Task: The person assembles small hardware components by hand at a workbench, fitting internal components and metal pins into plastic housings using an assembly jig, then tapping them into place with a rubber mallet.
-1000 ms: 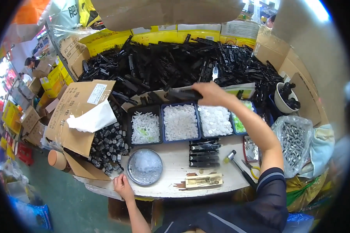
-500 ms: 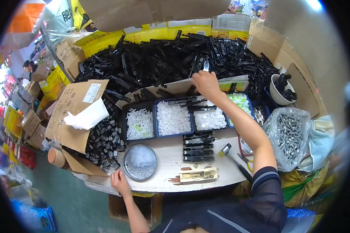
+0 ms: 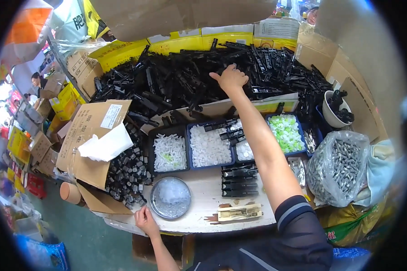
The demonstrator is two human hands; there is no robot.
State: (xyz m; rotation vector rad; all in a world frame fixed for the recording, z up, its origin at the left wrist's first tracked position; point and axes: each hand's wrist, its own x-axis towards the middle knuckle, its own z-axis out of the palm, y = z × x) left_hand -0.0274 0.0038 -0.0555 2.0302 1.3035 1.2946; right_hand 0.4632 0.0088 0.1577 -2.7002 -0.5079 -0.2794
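Presently, I find the right hand (image 3: 231,81) above the heap of black parts (image 3: 176,79) along the far edge of the worktop (image 3: 204,192), thumb and fingers spread wide; whether it touches the heap I cannot tell. The left hand (image 3: 146,221) is at the near edge, left of its middle, just beside the round dish (image 3: 172,217), fingers curled narrow; whether it holds anything I cannot tell. I note loose black pieces (image 3: 233,135) lying across two trays (image 3: 212,166) and a cream fixture (image 3: 239,212) near the front edge.
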